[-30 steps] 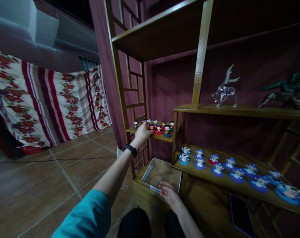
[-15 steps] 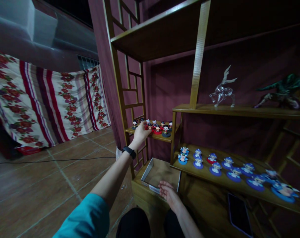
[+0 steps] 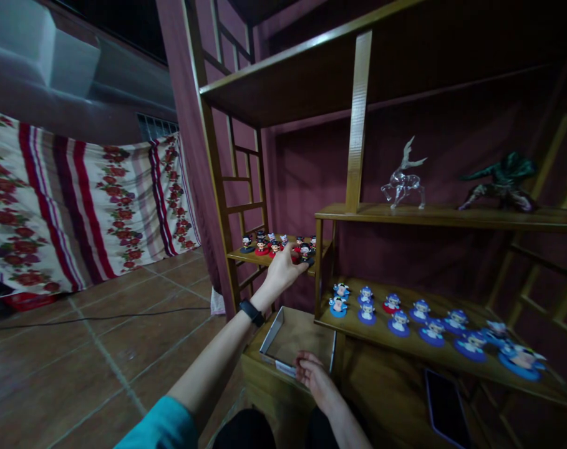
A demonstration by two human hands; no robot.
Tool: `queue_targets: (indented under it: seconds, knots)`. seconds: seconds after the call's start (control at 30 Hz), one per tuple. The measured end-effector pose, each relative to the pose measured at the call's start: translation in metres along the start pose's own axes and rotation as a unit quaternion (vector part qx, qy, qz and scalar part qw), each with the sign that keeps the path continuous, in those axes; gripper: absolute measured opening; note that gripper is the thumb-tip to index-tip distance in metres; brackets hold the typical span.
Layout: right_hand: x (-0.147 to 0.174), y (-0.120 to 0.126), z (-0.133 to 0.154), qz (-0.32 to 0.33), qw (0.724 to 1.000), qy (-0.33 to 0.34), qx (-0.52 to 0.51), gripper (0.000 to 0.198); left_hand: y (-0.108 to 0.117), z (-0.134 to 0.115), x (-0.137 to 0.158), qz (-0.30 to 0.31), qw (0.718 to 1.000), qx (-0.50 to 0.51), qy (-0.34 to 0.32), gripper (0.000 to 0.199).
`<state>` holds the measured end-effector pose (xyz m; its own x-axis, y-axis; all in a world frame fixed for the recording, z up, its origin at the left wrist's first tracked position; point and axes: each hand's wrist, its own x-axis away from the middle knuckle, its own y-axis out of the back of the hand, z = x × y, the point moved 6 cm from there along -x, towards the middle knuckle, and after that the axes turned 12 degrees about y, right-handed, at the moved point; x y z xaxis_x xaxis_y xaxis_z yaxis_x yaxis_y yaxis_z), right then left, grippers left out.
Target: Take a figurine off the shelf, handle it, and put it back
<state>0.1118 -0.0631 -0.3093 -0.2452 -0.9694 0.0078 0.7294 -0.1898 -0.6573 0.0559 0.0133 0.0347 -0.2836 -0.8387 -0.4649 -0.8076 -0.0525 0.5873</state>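
My left hand [image 3: 284, 272], with a dark band on its wrist, reaches to the small left shelf [image 3: 248, 256]. Its thumb and fingers close around a small dark-based figurine [image 3: 305, 251] at the front right. Part of that figurine's base and a red one beside it are hidden by the hand. Several similar figurines [image 3: 261, 247] with red or dark bases stand in rows to the left. Lower down, my right hand [image 3: 315, 377] hovers at the near edge of a shallow cardboard box [image 3: 295, 333], fingers loosely bent and apart, holding nothing.
Blue and purple figurines [image 3: 400, 322] line the lower right shelf. A clear deer ornament [image 3: 405, 181] and a green-cloaked figure [image 3: 501, 181] stand above. A phone [image 3: 446, 402] lies at lower right. A wooden post [image 3: 359, 121] divides the shelving.
My left hand has moved right along the figurine row, from the middle red ones to the dark-based one at the front right. My right hand stays by the box. The view has shifted slightly.
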Motion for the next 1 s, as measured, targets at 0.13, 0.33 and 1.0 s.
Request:
queue_targets:
  seconds: [0.13, 0.33, 1.0]
  knots:
    - [0.0, 0.002, 0.002, -0.005, 1.0, -0.001, 0.001, 0.028, -0.004, 0.003, -0.004, 0.004, 1.0, -0.02, 0.008, 0.059]
    - [0.002, -0.001, 0.004, -0.018, 1.0, -0.009, 0.006, 0.027, -0.007, 0.004, -0.006, -0.014, 0.999, -0.01, 0.031, 0.062]
    - [0.005, -0.003, 0.008, 0.014, 1.0, 0.008, -0.001, 0.025, 0.022, 0.013, 0.002, -0.101, 0.994, -0.03, 0.04, 0.052]
